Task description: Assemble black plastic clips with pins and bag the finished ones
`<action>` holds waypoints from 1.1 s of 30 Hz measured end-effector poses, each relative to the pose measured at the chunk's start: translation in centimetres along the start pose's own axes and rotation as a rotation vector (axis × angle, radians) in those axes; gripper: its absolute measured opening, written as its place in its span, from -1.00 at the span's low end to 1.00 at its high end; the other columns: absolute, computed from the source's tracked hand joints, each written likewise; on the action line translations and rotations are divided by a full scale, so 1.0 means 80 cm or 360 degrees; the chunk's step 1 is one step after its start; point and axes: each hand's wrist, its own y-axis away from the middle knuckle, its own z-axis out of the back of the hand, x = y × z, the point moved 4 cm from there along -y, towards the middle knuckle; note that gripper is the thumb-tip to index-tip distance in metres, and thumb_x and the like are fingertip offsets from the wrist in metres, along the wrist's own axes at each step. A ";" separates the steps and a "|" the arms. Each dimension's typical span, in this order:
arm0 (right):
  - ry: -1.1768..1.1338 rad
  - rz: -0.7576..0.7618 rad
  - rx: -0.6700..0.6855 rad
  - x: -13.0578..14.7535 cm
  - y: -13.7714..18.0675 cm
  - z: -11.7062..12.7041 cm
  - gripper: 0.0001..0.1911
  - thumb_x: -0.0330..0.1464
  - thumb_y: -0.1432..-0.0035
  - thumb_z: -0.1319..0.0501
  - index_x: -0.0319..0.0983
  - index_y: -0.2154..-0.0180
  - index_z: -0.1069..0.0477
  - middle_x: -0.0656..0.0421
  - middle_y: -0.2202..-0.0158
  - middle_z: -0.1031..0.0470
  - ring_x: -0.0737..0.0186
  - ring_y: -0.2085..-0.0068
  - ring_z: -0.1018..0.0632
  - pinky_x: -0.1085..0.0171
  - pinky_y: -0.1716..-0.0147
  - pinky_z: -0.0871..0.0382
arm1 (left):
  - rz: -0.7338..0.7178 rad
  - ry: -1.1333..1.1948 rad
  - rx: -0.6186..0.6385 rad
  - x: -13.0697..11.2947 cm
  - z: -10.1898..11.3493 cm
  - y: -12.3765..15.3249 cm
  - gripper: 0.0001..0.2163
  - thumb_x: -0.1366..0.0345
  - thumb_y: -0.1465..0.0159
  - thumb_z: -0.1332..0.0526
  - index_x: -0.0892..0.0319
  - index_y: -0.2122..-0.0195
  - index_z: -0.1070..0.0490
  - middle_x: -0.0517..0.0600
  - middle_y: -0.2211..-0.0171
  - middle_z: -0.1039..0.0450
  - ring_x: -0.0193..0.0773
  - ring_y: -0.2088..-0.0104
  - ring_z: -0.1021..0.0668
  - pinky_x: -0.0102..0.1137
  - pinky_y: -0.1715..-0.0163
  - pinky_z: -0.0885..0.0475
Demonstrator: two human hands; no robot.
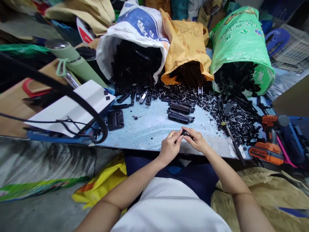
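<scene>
Grasping with left grip (172, 143) and right grip (196, 140) together, pinched from both sides on a small black part (185, 132), mostly covered and too hidden to name more closely. Held low at the near edge of the worktop (145, 133); hard to tell whether resting on it or lifted just above.

Just beyond the grip, slightly to its left: black units (180, 116) laid close together, lengthwise across. Right of the grip and beyond: a heap of pins (205, 104) mixed with black bits (243, 125). Nearer on that side, lying unheld: a hammer (233, 138), then a drill (270, 133) farther right. Well left of the grip: a loose pin (138, 116) and, past it, a black case (116, 120). Farthest out, mouths toward the grip: white sack (147, 19), yellow sack (187, 35) and green sack (238, 42).

Judging by the two-sided pinch, probably at a fine handwork step, lining up or pressing the part; cannot tell which. Called for next, by the same judgement: steadying from one side, working from the other, and checking alignment before letting go or reaching for a tool.
</scene>
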 end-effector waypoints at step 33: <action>0.1709 -0.1469 -0.0272 -0.242 -0.034 0.318 -0.44 -0.55 -0.07 0.03 -0.36 -0.15 -0.08 -0.13 -0.02 -0.31 0.04 -0.02 -0.31 0.10 0.09 -0.20 | -0.0874 -0.1134 0.0833 0.025 -0.043 -0.009 -0.77 0.47 -0.24 -0.06 0.25 0.09 -0.35 0.05 0.38 -0.41 -0.19 0.34 -0.47 -0.34 0.37 -0.38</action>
